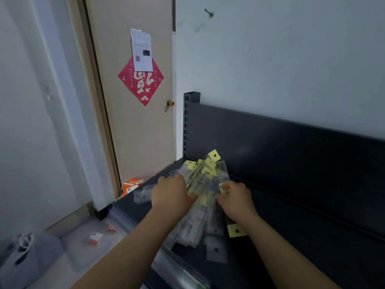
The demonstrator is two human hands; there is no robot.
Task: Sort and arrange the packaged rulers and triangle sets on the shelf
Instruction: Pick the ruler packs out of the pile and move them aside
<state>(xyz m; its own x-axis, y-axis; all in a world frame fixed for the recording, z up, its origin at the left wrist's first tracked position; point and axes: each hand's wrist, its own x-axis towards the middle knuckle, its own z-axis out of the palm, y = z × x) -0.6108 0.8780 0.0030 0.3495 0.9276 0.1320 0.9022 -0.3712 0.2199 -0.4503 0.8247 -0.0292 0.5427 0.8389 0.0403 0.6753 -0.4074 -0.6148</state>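
Shelf [291, 215]: dark metal deck with a dark back panel [281, 147] at its 12 o'clock side; a slotted upright [188, 122] stood at the panel's 9 o'clock end.
Pile of packaged rulers [201, 215]: clear sleeves with yellow header tabs, fanned loosely on the shelf deck between the two hands; the long axis ran from 6 to 12 o'clock; one tab [214, 155] stuck out at the 12 o'clock tip, another [236, 230] lay at about 4 o'clock.
Left hand [171, 192]: back up, at the pile's 9 o'clock edge; fingers bent down onto the sleeves, thumb reaching towards 3 o'clock; whether it gripped or merely pressed them, I could not tell.
Right hand [236, 198]: at the pile's 3 o'clock edge; thumb and curled fingers pinched a yellow-headed pack [224, 188].
Stray sleeves [142, 195]: a few clear packs lay apart on the deck, at 9 o'clock from the left hand.
Door [135, 132]: beige, at 10 o'clock from the pile; it carried a red diamond paper [141, 80] with a white sheet [142, 50] overlapping its 12 o'clock corner; a knob [170, 103] sat at the door's 3 o'clock edge.
Floor: orange boxes [131, 185] lay at the door's foot; a small box [95, 238] lay at 8 o'clock from the pile.
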